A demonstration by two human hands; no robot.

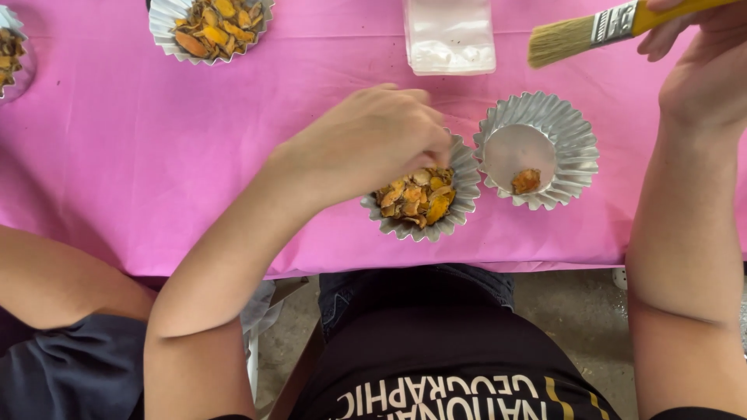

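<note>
My left hand point(372, 136) reaches down into a fluted foil cup point(464, 194) filled with dried orange-yellow slices point(416, 197); its fingertips are closed among the slices and hidden from view. To the right stands a second foil cup point(580, 148) holding one small orange piece point(526, 180). My right hand point(700, 70) is raised at the upper right, gripping the yellow handle of a flat paintbrush point(591, 29) whose pale bristles point left above the second cup.
A pink cloth covers the table point(156, 155), its front edge near my lap. A clear plastic bag point(449, 35) lies at the top centre. Another foil cup of slices point(210, 27) sits top left, one more point(9, 54) at the far left edge. Another person's arm point(54, 284) rests lower left.
</note>
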